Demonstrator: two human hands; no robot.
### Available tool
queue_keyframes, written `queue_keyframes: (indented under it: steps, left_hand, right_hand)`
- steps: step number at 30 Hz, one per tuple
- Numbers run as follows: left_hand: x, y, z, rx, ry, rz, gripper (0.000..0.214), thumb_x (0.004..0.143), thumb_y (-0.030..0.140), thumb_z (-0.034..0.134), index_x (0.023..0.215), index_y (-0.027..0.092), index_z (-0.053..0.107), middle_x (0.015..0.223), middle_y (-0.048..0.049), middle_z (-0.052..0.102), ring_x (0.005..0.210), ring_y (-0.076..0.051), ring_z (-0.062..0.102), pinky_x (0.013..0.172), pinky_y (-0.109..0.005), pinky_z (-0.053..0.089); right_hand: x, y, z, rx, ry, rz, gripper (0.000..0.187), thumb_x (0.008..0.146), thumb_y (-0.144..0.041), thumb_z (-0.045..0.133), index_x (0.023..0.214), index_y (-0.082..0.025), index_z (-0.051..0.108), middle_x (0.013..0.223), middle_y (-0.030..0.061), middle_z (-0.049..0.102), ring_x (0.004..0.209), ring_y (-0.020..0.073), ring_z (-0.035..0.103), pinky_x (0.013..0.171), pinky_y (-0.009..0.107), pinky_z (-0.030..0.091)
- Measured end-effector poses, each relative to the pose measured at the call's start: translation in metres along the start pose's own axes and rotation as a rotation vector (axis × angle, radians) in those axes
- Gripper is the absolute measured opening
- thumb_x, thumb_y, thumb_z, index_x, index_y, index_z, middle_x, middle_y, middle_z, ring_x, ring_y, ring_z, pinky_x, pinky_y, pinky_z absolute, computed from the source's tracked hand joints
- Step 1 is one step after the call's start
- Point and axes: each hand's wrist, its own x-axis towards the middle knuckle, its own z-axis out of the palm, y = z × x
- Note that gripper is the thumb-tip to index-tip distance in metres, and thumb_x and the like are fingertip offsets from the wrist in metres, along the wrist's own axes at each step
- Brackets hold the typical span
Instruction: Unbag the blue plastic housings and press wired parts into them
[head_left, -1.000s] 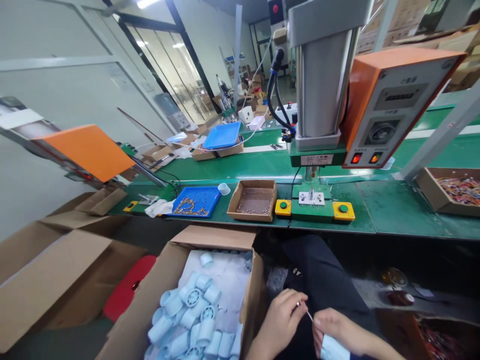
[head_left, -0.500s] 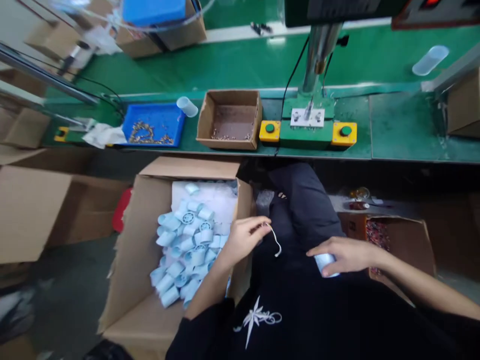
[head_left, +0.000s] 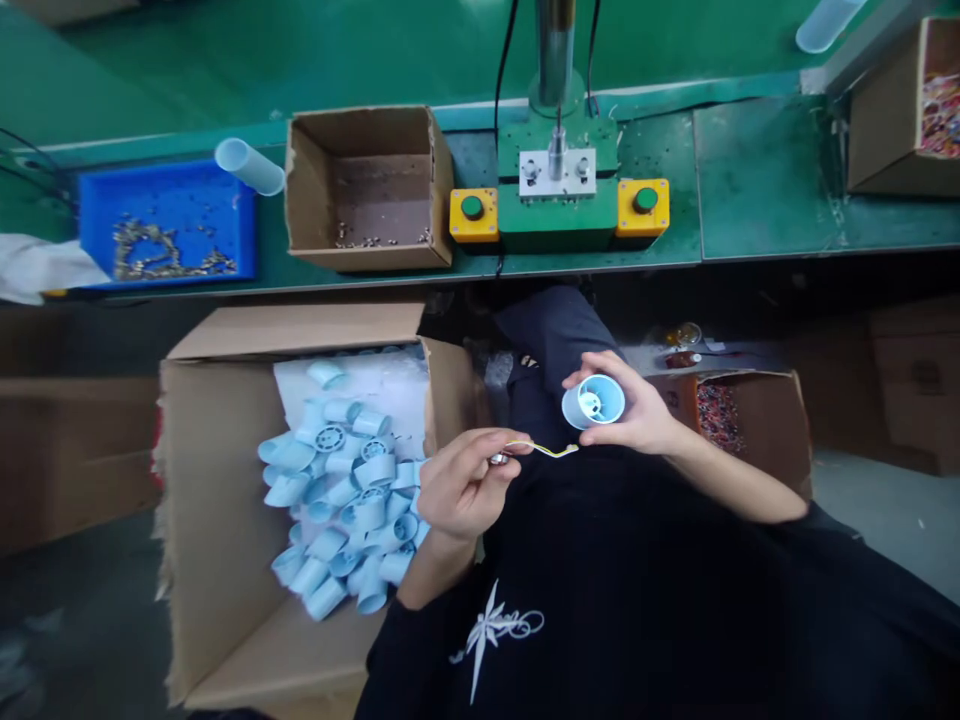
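My left hand (head_left: 466, 482) pinches a small round metal part (head_left: 499, 459) from which a thin white and yellow wire (head_left: 546, 452) runs out to the right, ending in a small pale tip. Beside it, my right hand (head_left: 637, 405) is wrapped round a light blue plastic cup (head_left: 594, 402). The cup's open mouth faces me, and a paler piece with holes shows at its bottom. The wire's tip lies just below the cup, apart from its rim. Left of my hands, an open cardboard box (head_left: 214, 520) holds many similar light blue cups (head_left: 367, 510).
On the green bench stand a blue tray (head_left: 244, 225) of small metal parts, a cardboard box (head_left: 442, 200) with metal bits, and a press (head_left: 556, 215) between two yellow button boxes (head_left: 474, 215). Low on the right is a box of coloured wires (head_left: 720, 418).
My right hand has raised the cup and turned its mouth toward me. My left hand has come closer to it with the wired part. The view has shifted lower and nearer the bench.
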Motion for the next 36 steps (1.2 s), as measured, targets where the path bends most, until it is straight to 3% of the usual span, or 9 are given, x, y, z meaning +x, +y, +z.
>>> queue_keyframes:
  steps: [4,10,15,21,30,36]
  left_hand:
    - [-0.002,-0.001,0.007,0.177,0.034,0.124,0.023,0.101,0.037,0.073,0.117,0.02,0.073,0.084,-0.0045,0.08,0.073,-0.019,0.078,0.066,-0.029,0.067]
    - [0.004,0.0,0.02,0.139,-0.103,0.21,0.021,0.102,0.027,0.072,0.122,0.021,0.07,0.093,-0.0046,0.083,0.082,-0.018,0.08,0.072,-0.029,0.068]
    - [0.01,0.001,0.027,0.07,-0.167,0.241,0.02,0.102,0.019,0.071,0.122,0.019,0.068,0.096,-0.0063,0.083,0.084,-0.019,0.081,0.073,-0.031,0.067]
    - [0.006,-0.004,0.028,0.068,-0.198,0.258,0.017,0.102,0.021,0.071,0.118,0.02,0.068,0.093,-0.0068,0.083,0.078,-0.018,0.08,0.068,-0.03,0.061]
    - [-0.004,-0.014,0.023,0.102,-0.089,0.241,0.017,0.1,0.02,0.073,0.116,0.022,0.068,0.091,-0.0048,0.083,0.074,-0.018,0.078,0.066,-0.031,0.059]
    - [-0.002,-0.016,0.028,0.052,-0.096,0.223,0.021,0.099,0.019,0.074,0.12,0.02,0.069,0.095,-0.0075,0.083,0.081,-0.019,0.079,0.069,-0.031,0.059]
  right_hand:
    - [0.006,-0.009,0.008,-0.136,-0.049,-0.16,0.067,0.085,-0.041,0.09,0.143,-0.026,0.058,0.136,0.0107,0.07,0.129,0.0245,0.067,0.113,0.044,0.055]
    - [0.007,-0.014,0.011,-0.26,-0.086,-0.276,0.068,0.089,-0.04,0.086,0.147,-0.024,0.053,0.138,0.013,0.071,0.131,0.0246,0.069,0.11,0.043,0.059]
    - [0.009,-0.017,0.011,-0.255,-0.065,-0.302,0.067,0.092,-0.036,0.084,0.149,-0.025,0.051,0.138,0.0114,0.072,0.131,0.0235,0.069,0.111,0.042,0.058]
    - [0.009,-0.017,0.012,-0.262,-0.069,-0.311,0.066,0.093,-0.036,0.083,0.15,-0.025,0.05,0.137,0.0108,0.072,0.13,0.0232,0.069,0.111,0.041,0.058]
    - [0.011,-0.013,0.012,-0.287,-0.059,-0.349,0.066,0.093,-0.035,0.082,0.15,-0.023,0.05,0.135,0.0117,0.073,0.127,0.0233,0.07,0.11,0.04,0.059]
    - [0.011,-0.012,0.014,-0.299,-0.073,-0.357,0.067,0.095,-0.033,0.08,0.153,-0.023,0.048,0.135,0.0118,0.072,0.128,0.0234,0.069,0.111,0.041,0.058]
